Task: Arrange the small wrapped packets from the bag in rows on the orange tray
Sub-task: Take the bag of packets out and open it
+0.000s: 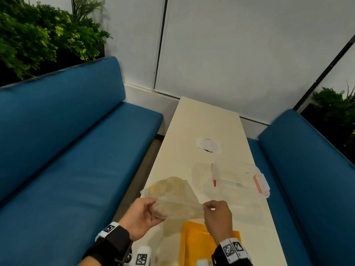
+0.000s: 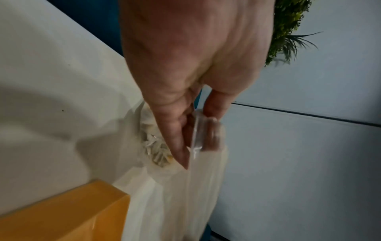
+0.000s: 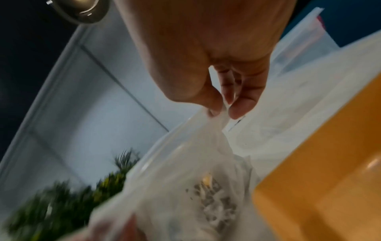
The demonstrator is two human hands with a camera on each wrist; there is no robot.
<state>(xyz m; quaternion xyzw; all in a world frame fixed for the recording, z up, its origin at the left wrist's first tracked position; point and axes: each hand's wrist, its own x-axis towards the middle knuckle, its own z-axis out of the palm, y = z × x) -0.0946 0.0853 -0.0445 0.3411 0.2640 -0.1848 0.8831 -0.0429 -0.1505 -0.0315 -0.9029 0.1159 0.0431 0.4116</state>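
Left hand: grips 1 end of the clear plastic bag, fingers curled around its rim; the left wrist view shows thumb and fingers pinching the bag's stiff top strip.
Right hand: pinches the bag's opposite end between thumb and fingertips.
Bag: held up between the 2 hands over the near end of the white table, just beyond the orange tray.
Packets: bunched inside the bag, pale with some yellow; too blurred to count or read.
Tray: on the table beneath the right wrist, its visible part bare.
Clear box: farther along the table, with pink latches on its right end.
Red-capped pen: beside the box's left edge.
Writing: none readable; both wrist bands carry square black-and-white marker codes.
Surroundings: blue benches on both sides, green plants behind.
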